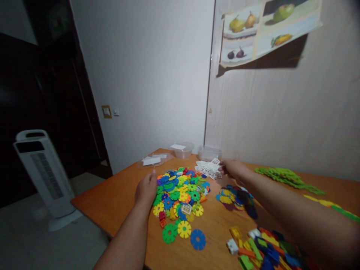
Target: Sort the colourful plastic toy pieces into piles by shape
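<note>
From the head camera, the left hand (146, 189) rests palm down on the orange bench (112, 202), touching the left edge of a heap of bright flower-shaped discs (180, 195). Its fingers are released and hold nothing. The right hand (233, 168) reaches further back, its fingertips (222, 169) touching a small pile of white lattice pieces (207, 167) just behind the heap. Whether they grip a piece or only touch it cannot be told. Under the right forearm lies a smaller cluster of blue and yellow discs (234, 197), and a jumble of coloured bricks (261, 249) sits near the front right edge. Green pieces (284, 176) lie in a row along the far right. At the back of the bench stand two clear tubs (182, 150), with a flat clear lid (153, 160) to their left. A white tower fan (42, 172) stands on the floor, and a fruit poster (267, 30) hangs on the wall.
</note>
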Tool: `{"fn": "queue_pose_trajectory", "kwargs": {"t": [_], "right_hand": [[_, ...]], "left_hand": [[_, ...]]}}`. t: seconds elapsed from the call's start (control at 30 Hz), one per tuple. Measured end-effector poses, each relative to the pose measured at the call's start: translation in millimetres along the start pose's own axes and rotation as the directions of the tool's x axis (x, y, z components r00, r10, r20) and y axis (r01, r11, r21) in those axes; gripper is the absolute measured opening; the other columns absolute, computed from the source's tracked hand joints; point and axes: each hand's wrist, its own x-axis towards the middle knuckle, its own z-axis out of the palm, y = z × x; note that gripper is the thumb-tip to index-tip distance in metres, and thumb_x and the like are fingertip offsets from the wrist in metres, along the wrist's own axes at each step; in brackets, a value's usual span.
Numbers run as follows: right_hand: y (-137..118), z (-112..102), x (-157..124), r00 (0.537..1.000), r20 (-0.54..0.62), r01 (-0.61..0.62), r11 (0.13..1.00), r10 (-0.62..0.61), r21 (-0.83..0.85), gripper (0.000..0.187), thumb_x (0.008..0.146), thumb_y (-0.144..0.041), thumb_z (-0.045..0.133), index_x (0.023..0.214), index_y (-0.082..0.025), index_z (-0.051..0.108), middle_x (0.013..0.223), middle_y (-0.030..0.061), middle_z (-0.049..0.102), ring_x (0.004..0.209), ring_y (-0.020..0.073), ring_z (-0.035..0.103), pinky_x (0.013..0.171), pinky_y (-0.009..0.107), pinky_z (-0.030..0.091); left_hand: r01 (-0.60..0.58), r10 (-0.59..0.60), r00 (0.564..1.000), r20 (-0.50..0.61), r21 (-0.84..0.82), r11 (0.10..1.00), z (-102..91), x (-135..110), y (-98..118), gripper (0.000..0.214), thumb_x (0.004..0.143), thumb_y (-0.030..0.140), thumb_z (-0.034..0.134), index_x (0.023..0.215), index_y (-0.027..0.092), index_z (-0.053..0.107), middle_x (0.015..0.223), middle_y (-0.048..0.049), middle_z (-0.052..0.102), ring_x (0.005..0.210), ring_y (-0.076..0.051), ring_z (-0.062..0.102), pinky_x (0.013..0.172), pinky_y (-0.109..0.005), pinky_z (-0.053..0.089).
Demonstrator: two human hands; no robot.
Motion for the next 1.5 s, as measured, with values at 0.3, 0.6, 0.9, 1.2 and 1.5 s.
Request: {"fn": "queue_pose_trajectory", "kwargs": {"t": [0.3, 0.6, 0.9, 1.2, 1.5], "right_hand": [[16, 12, 20, 0.991, 0.112, -0.049, 0.973, 0.075, -0.225, 0.043, 0.100, -0.043, 0.066, 0.135, -0.018, 0.063, 0.134, 0.0105, 0.065, 0.113, 0.0232, 0.067, 0.095, 0.046, 0.059], [-2, 44, 9, 0.961, 0.274, 0.148, 0.807, 0.017, -0.571, 0.040, 0.101, -0.043, 0.066, 0.132, -0.019, 0.065, 0.135, 0.0100, 0.065, 0.115, 0.0239, 0.066, 0.097, 0.045, 0.059], [-19, 74, -19, 0.931, 0.364, 0.246, 0.710, 0.015, -0.659, 0.040, 0.101, -0.043, 0.066, 0.133, -0.019, 0.065, 0.134, 0.0104, 0.065, 0.114, 0.0233, 0.066, 0.097, 0.046, 0.059], [-29, 84, -21, 0.909, 0.416, 0.275, 0.783, -0.023, -0.558, 0.040, 0.101, -0.044, 0.065, 0.132, -0.019, 0.065, 0.135, 0.0093, 0.065, 0.115, 0.0244, 0.066, 0.097, 0.045, 0.059], [-13, 70, -20, 0.896, 0.441, 0.171, 0.879, 0.049, -0.445, 0.042, 0.100, -0.043, 0.067, 0.133, -0.018, 0.064, 0.133, 0.0096, 0.066, 0.113, 0.0238, 0.067, 0.095, 0.045, 0.059]], "left_hand": [[-0.008, 0.008, 1.000, 0.005, 0.002, 1.000, 1.6, 1, -3, 0.055, 0.104, 0.058, 0.029, 0.077, 0.023, 0.061, 0.083, -0.0077, 0.072, 0.076, -0.023, 0.063, 0.064, -0.030, 0.033], [0.003, -0.003, 1.000, -0.011, 0.006, 1.000, 2.1, 1, -2, 0.056, 0.104, 0.059, 0.029, 0.077, 0.023, 0.063, 0.081, -0.0071, 0.073, 0.073, -0.022, 0.064, 0.062, -0.030, 0.032], [0.012, -0.012, 1.000, -0.001, -0.003, 1.000, -0.1, 1, 1, 0.057, 0.103, 0.058, 0.029, 0.077, 0.023, 0.065, 0.082, -0.0078, 0.074, 0.075, -0.023, 0.064, 0.063, -0.030, 0.033], [0.002, -0.002, 1.000, -0.009, -0.015, 1.000, 1.9, 1, -2, 0.057, 0.104, 0.059, 0.027, 0.077, 0.023, 0.063, 0.085, -0.0078, 0.073, 0.077, -0.023, 0.064, 0.064, -0.030, 0.033], [-0.001, 0.001, 1.000, -0.006, -0.024, 1.000, 3.9, 2, -4, 0.058, 0.104, 0.060, 0.027, 0.079, 0.023, 0.064, 0.088, -0.0095, 0.075, 0.079, -0.024, 0.066, 0.065, -0.031, 0.035]]}}
